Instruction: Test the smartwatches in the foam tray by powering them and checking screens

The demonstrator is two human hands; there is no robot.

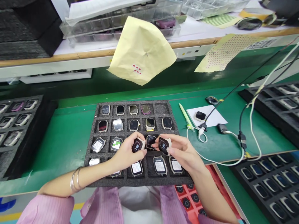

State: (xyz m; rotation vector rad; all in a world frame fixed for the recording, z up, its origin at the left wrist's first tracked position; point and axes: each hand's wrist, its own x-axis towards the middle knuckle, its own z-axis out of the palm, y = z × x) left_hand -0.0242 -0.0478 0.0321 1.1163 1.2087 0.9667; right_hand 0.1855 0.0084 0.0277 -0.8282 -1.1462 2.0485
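Observation:
A black foam tray (92, 130) with several square watch bodies in its pockets lies on the green bench in front of me. My left hand (127, 152) is closed around one watch body (137, 145) with a dark screen, held just above the tray's third row. My right hand (181, 149) grips a second watch body (164, 145), also dark-screened, right beside the first. Between the two held pieces another watch (150, 140) rests in its pocket. Watches in the front row (159, 165) show lit white screens.
More black trays of watches sit at the left (14, 124), far right (280, 102) and near right (268, 186). White and black cables (243, 140), a green pen (185, 116), a white card carrying a watch (201, 116) and a red tray (193, 196) lie to the right. Yellow paper (142, 49) hangs from the shelf.

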